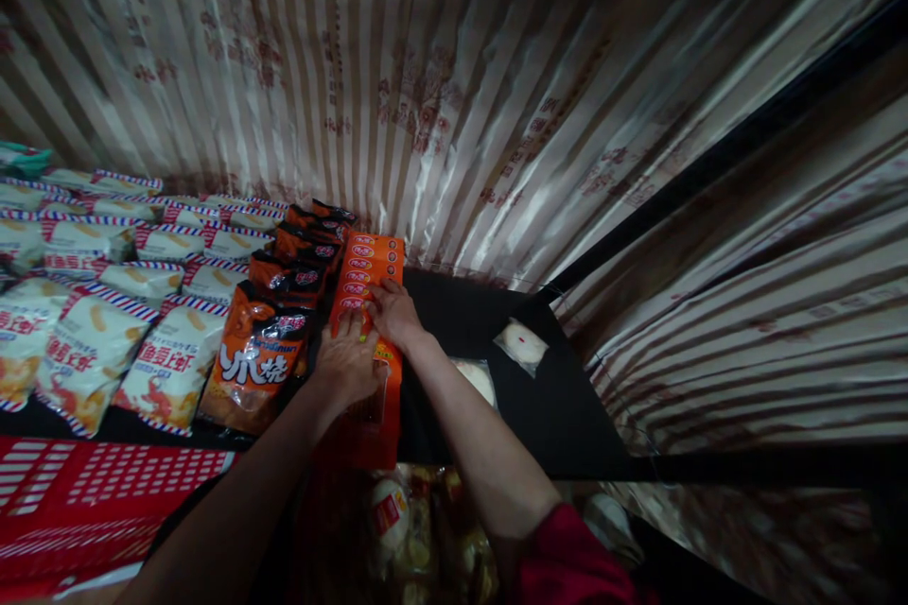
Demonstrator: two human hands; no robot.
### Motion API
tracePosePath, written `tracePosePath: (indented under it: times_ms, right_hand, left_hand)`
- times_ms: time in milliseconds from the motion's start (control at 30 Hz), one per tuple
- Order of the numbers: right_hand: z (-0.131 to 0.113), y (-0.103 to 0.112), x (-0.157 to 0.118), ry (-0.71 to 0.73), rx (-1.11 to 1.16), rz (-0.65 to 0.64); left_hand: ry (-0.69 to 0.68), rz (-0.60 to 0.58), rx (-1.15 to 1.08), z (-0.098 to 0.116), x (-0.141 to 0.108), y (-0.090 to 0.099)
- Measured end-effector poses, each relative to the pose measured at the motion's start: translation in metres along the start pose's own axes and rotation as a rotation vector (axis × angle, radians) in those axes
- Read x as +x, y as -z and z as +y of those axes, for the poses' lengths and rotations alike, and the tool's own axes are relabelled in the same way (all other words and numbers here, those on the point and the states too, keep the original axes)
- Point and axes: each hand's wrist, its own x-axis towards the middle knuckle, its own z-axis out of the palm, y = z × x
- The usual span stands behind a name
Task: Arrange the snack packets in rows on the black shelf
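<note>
A row of orange snack packets (pixel 392 250), repeating one logo, runs along the black shelf (pixel 567 406) away from me. My left hand (pixel 349 361) lies over the middle of the row, its fingers stretched forward on the packets. Just beyond and to its right, my right hand (pixel 394 310) rests on the row's right side with fingers apart and slightly bent. Both hands are open, touching the packets; some fingertips are hard to make out in the dim light. Immediately left stands a line of orange-and-black snack bags (pixel 252 369).
White snack bags (pixel 166 364) stand in several rows at the left. Two clear-wrapped white round items (pixel 523 342) (pixel 477 378) lie right of my hands. A red basket (pixel 134 482) is at lower left, wrapped food (pixel 418 529) below. A striped curtain (pixel 440 85) hangs behind; a black bar (pixel 681 175) slants at right.
</note>
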Motion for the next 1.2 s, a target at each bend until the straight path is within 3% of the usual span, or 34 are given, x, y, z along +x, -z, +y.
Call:
tracePosePath:
  times_ms: [367,800,1033,1200]
  right_hand:
    - [-0.021,0.025,0.02,-0.007,-0.215,-0.234]
    - [-0.038,0.029,0.028,-0.014,-0.343,-0.164]
    - [-0.044,0.034,0.044,0.031,-0.43,-0.189]
    - [-0.039,0.03,0.062,0.078,-0.301,-0.238]
  left_hand:
    - [0.016,-0.005,0.008,0.005,0.0,0.005]
    - [-0.022,0.069,0.013,0.001,0.001,0.006]
    - [-0.019,0.032,-0.011,0.0,0.003,0.009]
    - [-0.036,0.042,-0.012,-0.002,0.004,0.007]
